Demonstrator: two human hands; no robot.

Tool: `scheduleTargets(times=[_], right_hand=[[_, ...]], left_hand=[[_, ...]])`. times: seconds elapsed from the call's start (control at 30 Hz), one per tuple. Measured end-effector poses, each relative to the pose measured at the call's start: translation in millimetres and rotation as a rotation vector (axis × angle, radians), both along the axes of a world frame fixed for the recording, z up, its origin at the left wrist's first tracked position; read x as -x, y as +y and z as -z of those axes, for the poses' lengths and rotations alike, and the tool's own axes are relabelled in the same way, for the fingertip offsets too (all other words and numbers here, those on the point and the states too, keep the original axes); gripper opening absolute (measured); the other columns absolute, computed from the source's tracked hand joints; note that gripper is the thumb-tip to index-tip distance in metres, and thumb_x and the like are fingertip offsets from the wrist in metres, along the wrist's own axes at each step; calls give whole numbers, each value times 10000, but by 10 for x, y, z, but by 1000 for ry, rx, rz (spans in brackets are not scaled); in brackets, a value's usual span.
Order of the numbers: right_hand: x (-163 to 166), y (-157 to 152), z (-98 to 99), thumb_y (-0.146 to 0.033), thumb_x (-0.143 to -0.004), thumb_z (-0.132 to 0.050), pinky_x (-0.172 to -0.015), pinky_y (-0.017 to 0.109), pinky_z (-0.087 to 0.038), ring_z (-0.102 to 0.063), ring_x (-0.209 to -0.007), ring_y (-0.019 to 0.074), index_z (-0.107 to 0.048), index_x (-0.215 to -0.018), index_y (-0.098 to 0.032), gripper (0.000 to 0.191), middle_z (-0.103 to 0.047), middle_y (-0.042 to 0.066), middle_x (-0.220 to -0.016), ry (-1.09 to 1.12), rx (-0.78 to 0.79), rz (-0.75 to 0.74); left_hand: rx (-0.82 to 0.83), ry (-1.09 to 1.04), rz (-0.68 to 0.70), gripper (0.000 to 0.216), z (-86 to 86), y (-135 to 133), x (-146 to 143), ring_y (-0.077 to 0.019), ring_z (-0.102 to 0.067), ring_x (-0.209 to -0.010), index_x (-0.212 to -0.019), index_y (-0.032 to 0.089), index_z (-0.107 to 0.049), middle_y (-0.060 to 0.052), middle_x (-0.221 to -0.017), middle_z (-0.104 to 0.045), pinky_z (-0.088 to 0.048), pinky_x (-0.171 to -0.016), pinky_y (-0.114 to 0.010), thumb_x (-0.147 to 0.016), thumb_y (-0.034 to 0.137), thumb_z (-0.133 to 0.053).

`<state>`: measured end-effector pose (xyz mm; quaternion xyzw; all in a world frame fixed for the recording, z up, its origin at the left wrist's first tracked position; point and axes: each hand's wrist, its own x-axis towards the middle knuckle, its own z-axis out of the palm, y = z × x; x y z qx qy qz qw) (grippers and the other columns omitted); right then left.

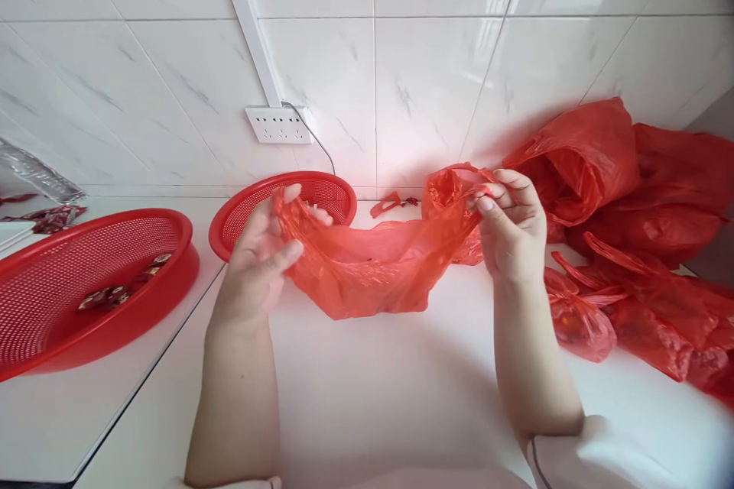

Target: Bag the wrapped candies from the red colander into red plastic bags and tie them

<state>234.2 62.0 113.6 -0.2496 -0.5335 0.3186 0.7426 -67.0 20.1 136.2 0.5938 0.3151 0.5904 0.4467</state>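
Between my two hands a thin red plastic bag (pixel 378 283) hangs stretched above the white tabletop, its mouth spread and its bottom sagging. My left hand (pixel 258 252) has hold of one end, with some fingers behind the film and the thumb in front. At the other end my right hand (pixel 513 225) pinches the bag between thumb and fingers. Directly behind the left hand stands a round red mesh basket (pixel 238 218), partly covered by hand and bag. Another red plastic bag (pixel 447 187) stands open behind the right hand.
A larger red basket (pixel 172 229) at left holds several small wrapped pieces (pixel 118 294). Piled red bags (pixel 596 160) fill the right side, with a knotted bag (pixel 579 325) in front. A socket strip (pixel 280 125) with a cable sits on the tiled wall.
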Motion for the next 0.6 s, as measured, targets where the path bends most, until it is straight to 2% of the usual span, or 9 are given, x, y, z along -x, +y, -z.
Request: scheduleTargets(times=[0.07, 0.17, 0.2, 0.27, 0.3, 0.37, 0.43, 0.47, 0.6], right_hand=[[196, -101, -3, -188, -816, -711, -885, 309, -542, -662, -905, 141, -626, -1036, -288, 256, -681, -17, -902, -50, -67, -37], [477, -313, -17, -169, -869, -648, -946, 384, -534, -678, -977, 175, -607, -1049, -268, 209, -713, 7, -955, -247, -147, -224], [546, -378, -26, -161, -884, -626, -977, 408, -519, -681, -983, 179, -607, -1056, -260, 199, -721, 13, -976, -333, -185, -297], [625, -470, -51, -150, -905, -593, -1026, 435, -486, -679, -1001, 182, -615, -1072, -249, 195, -728, 24, -1020, -488, -267, -401], [635, -491, -63, -153, -916, -577, -1033, 436, -480, -670, -1031, 186, -620, -1082, -247, 196, -724, 31, -1053, -540, -282, -422], [608, -486, -81, -177, -944, -530, -1009, 423, -498, -633, -1119, 198, -618, -1113, -256, 206, -695, 46, -1150, -566, -234, -404], [552, -440, -82, -195, -959, -499, -989, 412, -509, -604, -1168, 202, -606, -1142, -264, 223, -658, 54, -1220, -558, -124, -350], [525, -411, -75, -192, -954, -504, -983, 408, -510, -609, -1155, 200, -600, -1151, -263, 231, -655, 55, -1216, -570, -79, -323], [481, -327, -29, -150, -881, -580, -906, 371, -521, -658, -951, 179, -589, -1127, -240, 262, -687, 29, -960, -658, -37, -229]], left_hand=[[39, 87, 113, 588, 22, -46, -128, -194, -640, -845, -1348, 346, -512, -22, -935, -652, -523, -826, -383, -800, 275, -713], [135, 287, 253, 611, 75, -128, -408, -131, -584, -699, -1315, 325, -521, 6, -869, -616, -515, -676, -291, -758, 252, -761], [143, 343, 294, 560, 95, -151, -504, -139, -591, -731, -1267, 310, -560, -7, -918, -630, -505, -649, -276, -749, 264, -769], [133, 380, 355, 257, 132, -180, -657, -186, -619, -869, -1078, 254, -659, -36, -995, -651, -510, -704, -294, -829, 314, -683], [132, 357, 367, 161, 146, -184, -702, -189, -624, -875, -983, 233, -676, -39, -971, -656, -507, -711, -297, -874, 339, -624], [178, 270, 336, 219, 163, -174, -727, -137, -596, -682, -878, 216, -655, -13, -794, -621, -474, -604, -271, -936, 381, -522], [257, 203, 275, 272, 164, -150, -694, -77, -440, -472, -855, 211, -616, 30, -647, -520, -366, -469, -242, -960, 418, -474], [288, 195, 249, 297, 159, -139, -673, -63, -377, -432, -850, 205, -603, 40, -622, -491, -324, -446, -239, -969, 432, -452], [319, 207, 251, 354, 134, -124, -643, -68, -379, -410, -851, 186, -609, 39, -561, -500, -322, -469, -247, -972, 467, -432]])
